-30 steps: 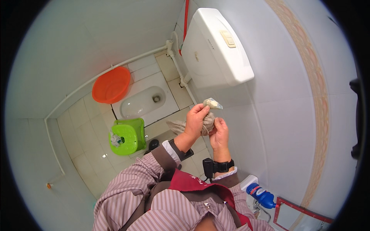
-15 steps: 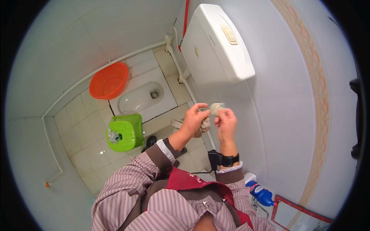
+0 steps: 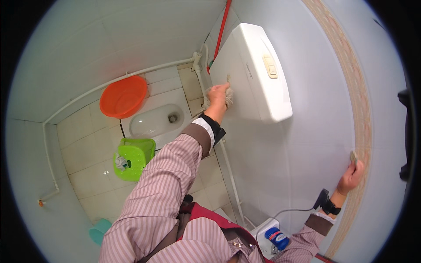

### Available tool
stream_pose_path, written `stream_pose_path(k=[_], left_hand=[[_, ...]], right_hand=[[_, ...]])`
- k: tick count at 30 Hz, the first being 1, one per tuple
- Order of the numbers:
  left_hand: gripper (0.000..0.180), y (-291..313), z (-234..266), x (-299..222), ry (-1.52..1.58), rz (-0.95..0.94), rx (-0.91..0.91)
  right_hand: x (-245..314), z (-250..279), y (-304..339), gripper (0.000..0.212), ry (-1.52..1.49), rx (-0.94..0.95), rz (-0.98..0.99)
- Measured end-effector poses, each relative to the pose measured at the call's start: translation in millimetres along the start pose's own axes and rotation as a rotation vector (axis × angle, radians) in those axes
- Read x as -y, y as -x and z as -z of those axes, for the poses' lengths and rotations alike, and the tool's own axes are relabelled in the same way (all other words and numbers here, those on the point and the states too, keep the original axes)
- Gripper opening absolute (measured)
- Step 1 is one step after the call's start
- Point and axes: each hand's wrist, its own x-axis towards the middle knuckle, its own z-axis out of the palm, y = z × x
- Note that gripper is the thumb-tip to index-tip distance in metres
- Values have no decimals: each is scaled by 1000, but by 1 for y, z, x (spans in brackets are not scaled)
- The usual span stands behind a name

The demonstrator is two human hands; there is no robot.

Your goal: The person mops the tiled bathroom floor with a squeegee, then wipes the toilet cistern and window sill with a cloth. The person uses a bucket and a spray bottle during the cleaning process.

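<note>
My left hand [image 3: 216, 100] is stretched out to the front of the white toilet cistern [image 3: 245, 74]. Bunched in it is a grey-beige cloth [image 3: 229, 97], and a fingertip comes close to a small brownish mark [image 3: 228, 77] on the cistern; whether it touches I cannot tell. My right hand [image 3: 352, 176] is out to the right by the tiled wall. Pinched between its thumb and fingers is a small pale greenish-beige piece [image 3: 354, 156], seen nearly edge-on beside the patterned border strip.
Below the cistern lies a squat toilet [image 3: 153, 122]. An orange basin [image 3: 123, 97] stands beyond it, and a green plastic stool [image 3: 137, 160] with a crumpled cloth [image 3: 120, 162] on top stands nearer. A blue bottle [image 3: 277, 239] is at the lower right, a teal basin [image 3: 99, 231] lower left.
My hands, close together before, have parted. The left has reached forward to the cistern with the cloth; the right has swung right to the wall with the small pale piece.
</note>
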Motion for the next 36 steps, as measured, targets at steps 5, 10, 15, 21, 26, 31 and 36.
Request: stream_pose_path(k=[5,10,15,21,26,31,36], left_hand=[[11,-32,-20,23,-365,-304,-117],[11,-75,-24,5,-429,-401,-197],[36,-22,-18,26,-375,-499,-121],[44,-5,-2,43,-517,-762,-34],[26,-32,27,16,-717,-326,76],[17,-33,26,0,-366,-286,95],[13,-37,12,7,-301,-117,270]], right_hand=[[-3,4,-4,13,98,63,125],[-4,3,1,13,76,47,69],[-3,3,-1,13,131,39,124],[5,2,-7,13,131,72,132],[4,1,-7,13,116,48,141],[5,0,-6,13,130,59,131],[7,-1,-7,13,122,61,136]])
